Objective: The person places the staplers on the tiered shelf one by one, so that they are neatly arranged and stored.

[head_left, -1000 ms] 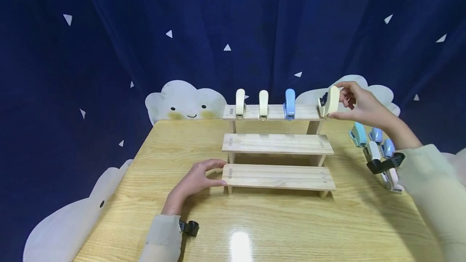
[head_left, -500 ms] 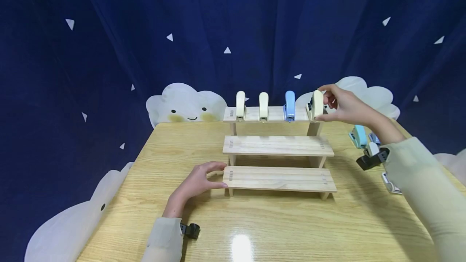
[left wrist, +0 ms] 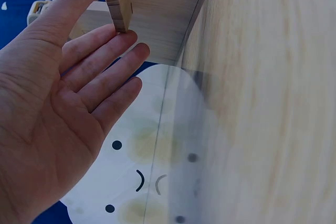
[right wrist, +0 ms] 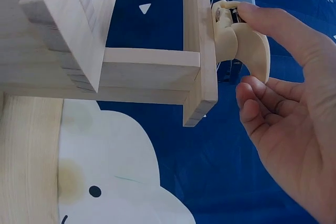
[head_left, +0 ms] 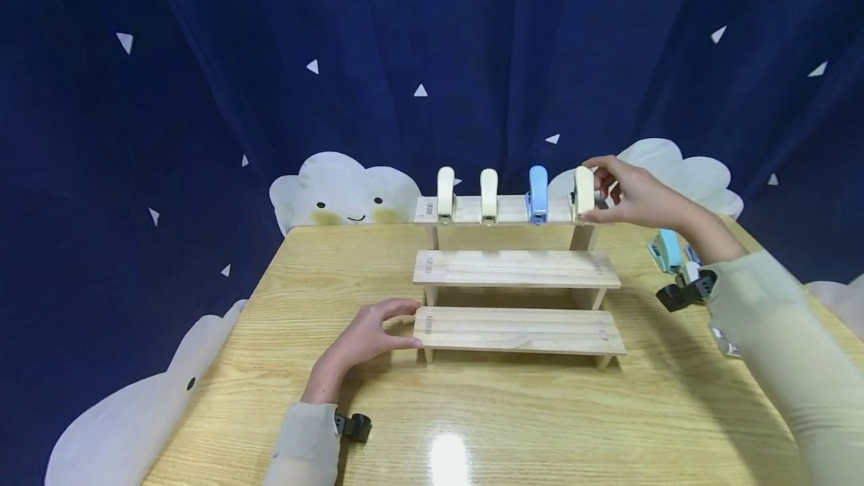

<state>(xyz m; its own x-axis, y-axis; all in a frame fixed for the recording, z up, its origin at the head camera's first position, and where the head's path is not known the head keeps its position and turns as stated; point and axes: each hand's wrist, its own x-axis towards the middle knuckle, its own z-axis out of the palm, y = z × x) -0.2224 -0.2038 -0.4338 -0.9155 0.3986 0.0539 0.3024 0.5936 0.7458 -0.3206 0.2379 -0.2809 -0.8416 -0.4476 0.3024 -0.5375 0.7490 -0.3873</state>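
My right hand (head_left: pixel 634 193) pinches a cream stapler (head_left: pixel 583 193) between thumb and fingertips at the right end of the top shelf. In the right wrist view the stapler (right wrist: pixel 244 43) stands on the board, its curved lever near my fingertips. To its left, a blue stapler (head_left: pixel 537 193) and two cream staplers, one in the middle (head_left: pixel 489 195) and one at the far left (head_left: pixel 445 193), stand in a row. My left hand (head_left: pixel 367 332) holds the left end of the three-tier wooden display rack's bottom shelf (head_left: pixel 520 328), thumb at the front edge, fingers behind.
On the right of the table (head_left: pixel 526 411) lie more staplers, partly hidden by my right forearm, including a teal stapler (head_left: pixel 667 250). The rack's middle shelf (head_left: pixel 516 268) bears nothing. A dark blue curtain (head_left: pixel 378 36) with cloud shapes hangs behind.
My right hand has brought the cream stapler leftward and turned it from tilted to upright in line with the others on the top shelf. The left hand has stayed at the rack.
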